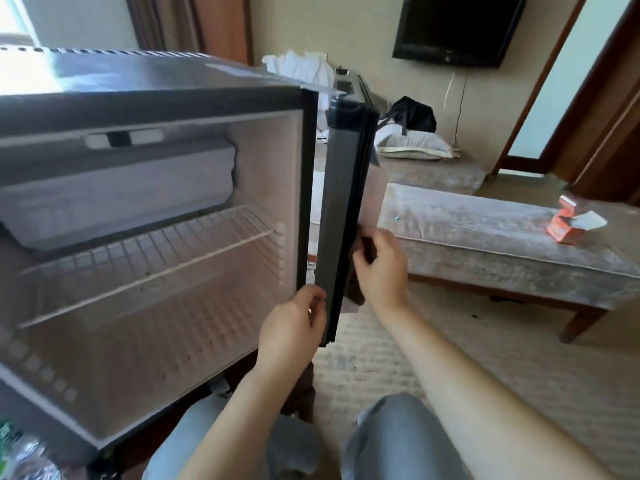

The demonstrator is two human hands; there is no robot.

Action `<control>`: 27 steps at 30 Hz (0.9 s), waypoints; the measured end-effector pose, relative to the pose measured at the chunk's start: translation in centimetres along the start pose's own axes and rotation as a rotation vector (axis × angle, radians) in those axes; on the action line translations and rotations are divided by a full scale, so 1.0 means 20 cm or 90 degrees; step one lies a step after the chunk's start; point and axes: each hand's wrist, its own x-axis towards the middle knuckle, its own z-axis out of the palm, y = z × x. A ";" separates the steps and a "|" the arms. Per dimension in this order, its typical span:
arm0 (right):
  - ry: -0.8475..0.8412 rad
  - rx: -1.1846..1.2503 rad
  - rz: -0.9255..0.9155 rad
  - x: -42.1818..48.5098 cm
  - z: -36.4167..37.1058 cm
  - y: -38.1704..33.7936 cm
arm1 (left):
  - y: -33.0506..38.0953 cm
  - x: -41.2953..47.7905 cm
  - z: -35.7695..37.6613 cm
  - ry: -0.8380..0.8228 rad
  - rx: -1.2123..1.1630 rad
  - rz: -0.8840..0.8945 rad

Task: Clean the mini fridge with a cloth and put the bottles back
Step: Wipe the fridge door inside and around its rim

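You're on the wiping step. Your left hand [294, 327] grips the lower edge of the fridge door [341, 202], steadying it. Your right hand [381, 268], just beyond, clutches the cloth [356, 292] against the door's far side. Next, wipe along the seal. The bottles [20, 452] wait well left of both hands.

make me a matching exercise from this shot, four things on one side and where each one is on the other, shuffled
1 left hand
2 wire shelf
3 orange box
4 television

a on the bench
b on the wall
c inside the fridge
d gripping the door edge

Pairs: 1-d, 2-c, 3-a, 4-b
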 end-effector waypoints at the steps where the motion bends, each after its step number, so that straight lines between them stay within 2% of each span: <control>1: -0.075 -0.011 0.043 -0.05 0.01 0.05 | 0.03 0.02 -0.04 0.011 0.003 0.014; 2: -0.127 -0.016 0.075 -0.08 0.00 0.08 | 0.07 0.05 -0.08 0.020 0.010 0.026; 4: -0.124 0.003 0.103 -0.03 -0.05 0.06 | 0.13 0.08 -0.16 0.032 0.029 0.043; 6: -0.041 0.047 0.069 0.12 -0.13 -0.07 | 0.18 0.11 -0.23 0.043 0.039 0.052; 9: 0.082 0.103 -0.066 0.41 -0.24 -0.33 | 0.25 0.14 -0.32 0.068 0.042 0.067; 13: 0.240 0.130 -0.171 0.62 -0.36 -0.55 | 0.30 0.15 -0.41 0.101 0.031 0.062; 15: 0.217 0.103 -0.235 0.58 -0.34 -0.55 | 0.28 0.15 -0.43 0.105 0.040 0.056; 20: 0.061 -0.076 -0.367 0.34 -0.14 -0.33 | 0.27 0.13 -0.48 0.097 0.059 0.031; 25: -0.036 -0.100 -0.381 0.26 -0.14 -0.35 | 0.31 0.11 -0.47 0.100 0.070 0.051; 27: -0.019 -0.081 -0.375 0.32 -0.18 -0.42 | 0.31 0.10 -0.48 0.099 0.070 0.051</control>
